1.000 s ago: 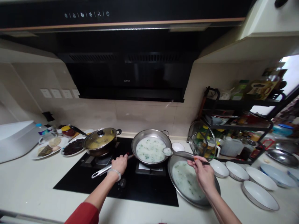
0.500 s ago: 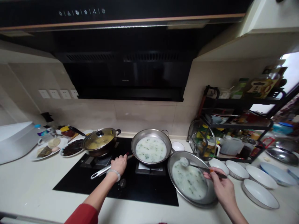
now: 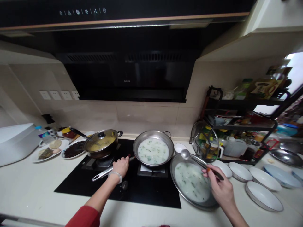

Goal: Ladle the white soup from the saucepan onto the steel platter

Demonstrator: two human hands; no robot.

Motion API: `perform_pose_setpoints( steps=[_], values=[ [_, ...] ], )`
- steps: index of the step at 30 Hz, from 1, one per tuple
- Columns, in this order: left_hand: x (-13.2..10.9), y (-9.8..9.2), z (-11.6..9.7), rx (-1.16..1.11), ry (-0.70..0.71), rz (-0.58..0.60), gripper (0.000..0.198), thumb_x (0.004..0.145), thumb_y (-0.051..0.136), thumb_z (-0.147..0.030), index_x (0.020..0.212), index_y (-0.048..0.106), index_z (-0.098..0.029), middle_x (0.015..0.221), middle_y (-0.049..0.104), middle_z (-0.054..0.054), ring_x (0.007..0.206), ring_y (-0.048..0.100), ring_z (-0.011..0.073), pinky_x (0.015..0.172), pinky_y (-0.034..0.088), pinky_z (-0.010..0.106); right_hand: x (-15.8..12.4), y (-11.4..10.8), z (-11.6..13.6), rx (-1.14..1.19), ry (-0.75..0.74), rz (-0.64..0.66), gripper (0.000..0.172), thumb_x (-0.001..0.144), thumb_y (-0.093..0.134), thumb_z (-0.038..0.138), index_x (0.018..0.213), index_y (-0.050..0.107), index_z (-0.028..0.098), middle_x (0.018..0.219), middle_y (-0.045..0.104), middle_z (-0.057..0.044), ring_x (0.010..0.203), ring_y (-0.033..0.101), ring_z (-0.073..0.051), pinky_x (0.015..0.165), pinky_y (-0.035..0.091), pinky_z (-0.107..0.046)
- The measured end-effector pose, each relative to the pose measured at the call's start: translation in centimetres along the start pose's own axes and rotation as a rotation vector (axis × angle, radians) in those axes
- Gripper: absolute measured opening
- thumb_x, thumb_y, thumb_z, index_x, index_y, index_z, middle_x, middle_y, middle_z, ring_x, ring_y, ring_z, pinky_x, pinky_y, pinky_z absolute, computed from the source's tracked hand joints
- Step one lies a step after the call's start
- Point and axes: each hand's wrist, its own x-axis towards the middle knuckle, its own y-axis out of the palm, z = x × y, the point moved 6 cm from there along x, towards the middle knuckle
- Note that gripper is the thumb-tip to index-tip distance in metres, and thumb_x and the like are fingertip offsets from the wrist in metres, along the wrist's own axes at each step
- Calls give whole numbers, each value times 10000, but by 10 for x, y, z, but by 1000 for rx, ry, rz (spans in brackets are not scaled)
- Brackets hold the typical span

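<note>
My left hand (image 3: 120,167) is closed around the long metal handle of a frying pan (image 3: 136,148), which stands on the right burner. White soup with green flecks (image 3: 153,151) fills much of that pan. In my right hand (image 3: 221,186) is a ladle (image 3: 186,154) with a dark handle, its bowl raised above the far rim of a wide steel basin (image 3: 174,171). More of the same white soup with greens (image 3: 191,183) lies in the basin, on the counter right of the hob.
A lidded pan (image 3: 101,143) sits on the left burner. Plates of food (image 3: 73,149) lie left of it. Several white bowls (image 3: 264,195) stand at the right, before a black rack (image 3: 241,127) of jars. A glass lid (image 3: 204,142) leans against the rack. Overhead hangs a range hood (image 3: 127,78).
My right hand has lifted the ladle from the basin's soup up over its far rim, tilting it and shifting slightly left. My left hand and the frying pan have stayed in place.
</note>
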Motion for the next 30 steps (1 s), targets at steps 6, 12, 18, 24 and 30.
perform_pose_setpoints(
  steps=[6,12,18,24,30],
  values=[
    [-1,-1,-1,-8,-8,-1,410,864,335,-71,1243,456,-171,1130,572,169,1031,601,289,826,444,460,6,48,13,171,180,58,301,775,582,477,924,590,216,693,706,-59,643,683,-223,663,570,-356],
    [1,2,0,-15,1,-18,410,865,330,-69,1241,463,-163,1123,574,168,1026,602,296,818,449,461,2,112,13,190,74,241,258,817,526,442,909,578,206,733,697,-69,626,673,-213,622,566,-352],
    [4,6,1,-8,19,-31,389,877,318,-86,1224,474,-169,1111,575,170,1012,601,293,801,456,460,-7,149,-2,197,36,346,271,817,517,449,885,588,196,762,687,-70,676,680,-209,632,573,-345],
    [5,5,1,-3,12,-47,395,877,327,-73,1235,467,-165,1106,576,177,1007,602,286,796,457,449,-3,138,-8,303,240,205,279,777,557,473,852,561,205,669,674,-34,642,694,-233,658,573,-368],
    [3,5,1,-24,10,-23,394,855,380,-63,1225,471,-167,1110,572,178,1020,600,293,810,443,455,0,119,2,333,285,148,273,717,616,469,808,568,216,680,681,-37,631,698,-247,640,573,-373]
  ],
)
